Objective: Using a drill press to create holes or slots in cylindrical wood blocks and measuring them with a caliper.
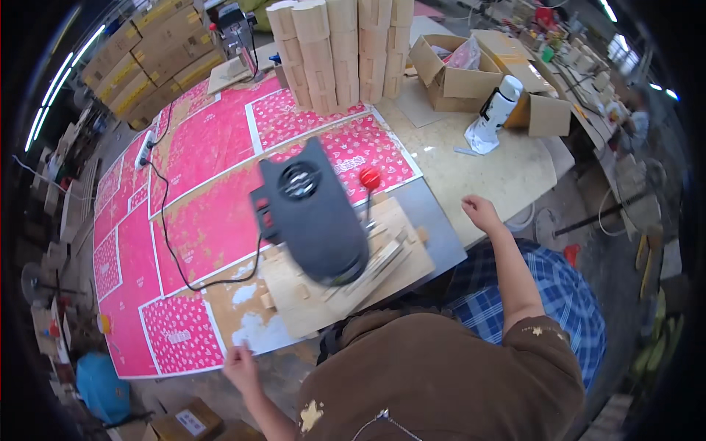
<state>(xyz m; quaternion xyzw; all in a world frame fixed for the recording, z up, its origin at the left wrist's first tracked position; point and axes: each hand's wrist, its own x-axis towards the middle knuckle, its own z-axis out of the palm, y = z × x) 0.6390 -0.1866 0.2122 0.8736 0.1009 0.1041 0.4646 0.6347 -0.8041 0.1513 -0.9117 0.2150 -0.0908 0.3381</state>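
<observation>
A black bench machine (312, 213) with a round vent, a switch on its left side and a red ball-ended lever (369, 178) stands on a wooden board (294, 312) at the front of the table. Thin wooden strips (386, 253) lie on the board beside it. My left hand (241, 370) is by the table's front edge, left of the machine, its fingers curled and slightly blurred. Over the right part of the table, my right hand (482, 213) is closed in a loose fist, apart from the lever. Nothing shows in either hand.
Tall stacks of light wooden blocks (342, 59) stand at the back. An open carton (460, 81) and a white bottle (501, 103) are at the right. A black cord (163, 213) runs from a power strip (144, 151) across the pink printed sheets (213, 140). Blue checked cloth (559, 301) lies at my right.
</observation>
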